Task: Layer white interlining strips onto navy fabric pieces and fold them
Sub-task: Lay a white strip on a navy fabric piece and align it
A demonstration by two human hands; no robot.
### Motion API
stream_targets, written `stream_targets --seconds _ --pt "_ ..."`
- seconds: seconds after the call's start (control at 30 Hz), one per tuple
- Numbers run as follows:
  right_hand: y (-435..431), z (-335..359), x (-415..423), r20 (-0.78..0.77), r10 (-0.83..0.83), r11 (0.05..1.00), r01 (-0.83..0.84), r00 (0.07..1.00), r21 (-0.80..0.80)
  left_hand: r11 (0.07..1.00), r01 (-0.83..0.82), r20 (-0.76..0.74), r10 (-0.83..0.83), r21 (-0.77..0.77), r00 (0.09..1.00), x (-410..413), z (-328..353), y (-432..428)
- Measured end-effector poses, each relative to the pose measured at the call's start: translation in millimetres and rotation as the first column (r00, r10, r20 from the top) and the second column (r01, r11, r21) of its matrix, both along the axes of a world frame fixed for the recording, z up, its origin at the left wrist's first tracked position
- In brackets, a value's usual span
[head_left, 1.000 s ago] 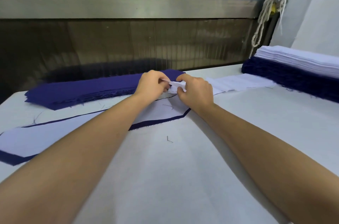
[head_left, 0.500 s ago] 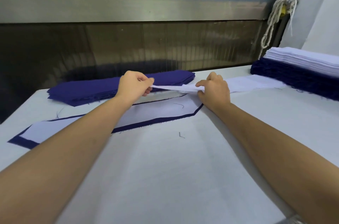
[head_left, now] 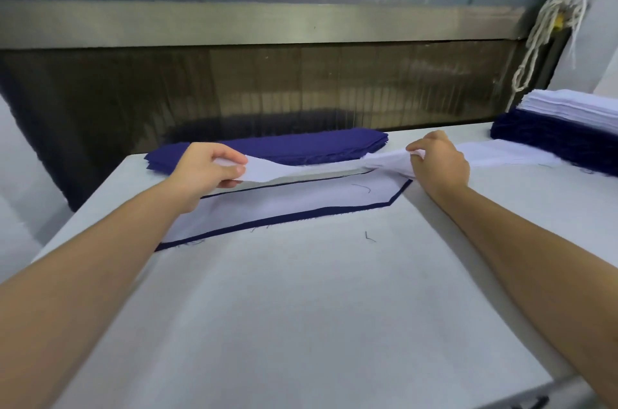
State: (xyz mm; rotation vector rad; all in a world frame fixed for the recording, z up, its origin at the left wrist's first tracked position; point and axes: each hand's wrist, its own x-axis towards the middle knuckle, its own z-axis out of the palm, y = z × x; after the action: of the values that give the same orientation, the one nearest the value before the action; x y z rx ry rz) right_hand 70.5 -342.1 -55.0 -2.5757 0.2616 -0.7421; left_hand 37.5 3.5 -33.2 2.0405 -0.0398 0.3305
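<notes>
My L hand (head_left: 207, 171) & R hand (head_left: 438, 162) pinch white strip (head_left: 301, 171) ends mid-frame, lifted over navy piece (head_left: 294, 218); table (head_left: 301, 308) w/ open room below.

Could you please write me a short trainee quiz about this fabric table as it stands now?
1. True or false: the left hand and the right hand both hold the white strip.
2. The navy stack lies: A) beyond the strip, B) in a box, C) on the floor.
3. Fill in: the navy piece lying flat is covered by a ____ layer.
Key: 1 true; 2 A; 3 white.
</notes>
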Motion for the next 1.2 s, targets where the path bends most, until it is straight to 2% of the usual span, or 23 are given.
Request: stream_targets --seconds 0.13,0.27,0.4,0.57,0.73,1.03,1.2 --pt "5.0 2.0 -9.0 0.06 0.052 0.996 -0.056 0.997 0.075 0.999 -0.022 0.006 0.022 0.027 1.0 -11.2 1.8 21.2" --pt "13.2 2.4 -13.2 0.126 0.152 0.955 -0.179 0.98 0.235 0.998 -0.036 0.019 0.035 0.049 0.999 -24.6 2.5 43.9" --pt "21.7 0.6 -13.4 0.206 0.302 0.85 -0.361 0.931 0.384 0.989 -0.09 0.025 0.088 0.121 0.996 -38.9 -1.1 67.2" --pt "26.2 -4.7 -16.6 0.178 0.496 0.683 -0.509 0.85 0.524 0.973 -0.165 -0.001 0.167 0.162 0.986 -50.0 -7.2 88.2" --pt "23.5 -6.9 -17.3 0.107 0.53 0.653 -0.485 0.841 0.582 0.966 -0.143 -0.006 0.148 0.215 0.989 -54.9 -12.8 96.4" --pt "20.9 -6.5 -19.3 0.085 0.46 0.765 -0.443 0.884 0.468 0.94 -0.055 -0.011 0.062 0.335 0.998 -59.6 -13.0 99.1" --pt "21.0 -3.2 -22.0 0.093 0.489 0.752 -0.473 0.867 0.459 0.925 -0.036 -0.002 0.04 0.378 0.999 -61.4 -14.3 102.2"
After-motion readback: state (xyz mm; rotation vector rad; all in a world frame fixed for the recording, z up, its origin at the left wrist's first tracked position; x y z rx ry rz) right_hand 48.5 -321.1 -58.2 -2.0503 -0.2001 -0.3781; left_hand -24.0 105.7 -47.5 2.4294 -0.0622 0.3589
